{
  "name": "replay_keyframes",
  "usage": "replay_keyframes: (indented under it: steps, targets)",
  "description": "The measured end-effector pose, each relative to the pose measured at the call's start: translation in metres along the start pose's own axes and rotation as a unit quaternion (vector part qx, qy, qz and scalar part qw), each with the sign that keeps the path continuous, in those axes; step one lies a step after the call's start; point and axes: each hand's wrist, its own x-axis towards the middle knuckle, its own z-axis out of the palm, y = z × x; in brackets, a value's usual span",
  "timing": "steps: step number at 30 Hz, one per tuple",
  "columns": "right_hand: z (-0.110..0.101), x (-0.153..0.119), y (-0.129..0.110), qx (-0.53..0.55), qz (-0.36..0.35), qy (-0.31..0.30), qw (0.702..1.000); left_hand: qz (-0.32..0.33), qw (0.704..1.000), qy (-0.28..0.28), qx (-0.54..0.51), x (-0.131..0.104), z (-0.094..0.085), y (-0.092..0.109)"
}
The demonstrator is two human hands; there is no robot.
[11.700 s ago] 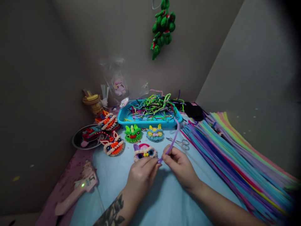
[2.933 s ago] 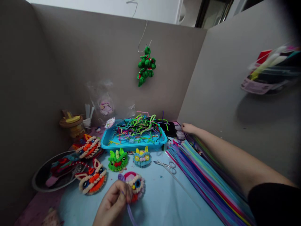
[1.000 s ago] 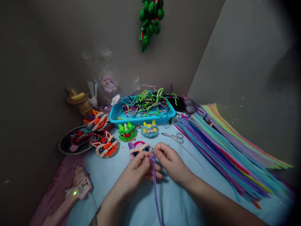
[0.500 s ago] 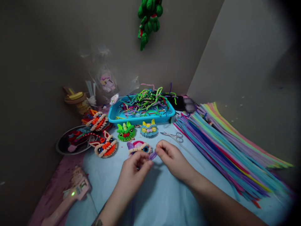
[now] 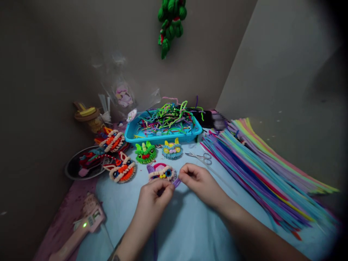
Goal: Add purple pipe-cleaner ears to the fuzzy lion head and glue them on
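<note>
A: Report the state of each hand.

B: Left hand [image 5: 155, 197]: thumb and forefinger pinch one end of the folded purple stem [image 5: 177, 182]. Right hand [image 5: 200, 184]: thumb and fingers pinch the other end.

A: Location of the stem?

B: Between the two hands, over the blue cloth [image 5: 198, 228]. A purple strand [image 5: 155, 243] shows at 7 o'clock, below the left wrist — its connection to the stem is hidden.

A: List adjacent items, with the stem as clock centre.

B: Pink head [image 5: 163, 174]: 10 o'clock, just beyond the left hand. Green head [image 5: 146, 154]: between 10 and 11. Blue head [image 5: 172, 152]: 12 o'clock, with the tray [image 5: 163, 139] of clippings [image 5: 172, 116] behind it. Scissors [image 5: 207, 159]: between 1 and 2. Stem bundle [image 5: 258, 177]: 3 o'clock. Glue gun [image 5: 94, 219]: 8 o'clock — green lamp [image 5: 85, 224] lit.
</note>
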Motion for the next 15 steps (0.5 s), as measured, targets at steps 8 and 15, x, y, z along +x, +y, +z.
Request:
replay_keyframes:
  steps: [8,15]
  targets:
    - [0.000,0.000,-0.001,0.052,0.025,-0.026,0.998,0.026,0.999,0.030,0.006,-0.001,0.000,0.000]
    - [0.014,-0.004,-0.002,0.118,0.035,-0.002,0.992,0.083,0.995,0.040,0.033,-0.002,0.002,0.002]
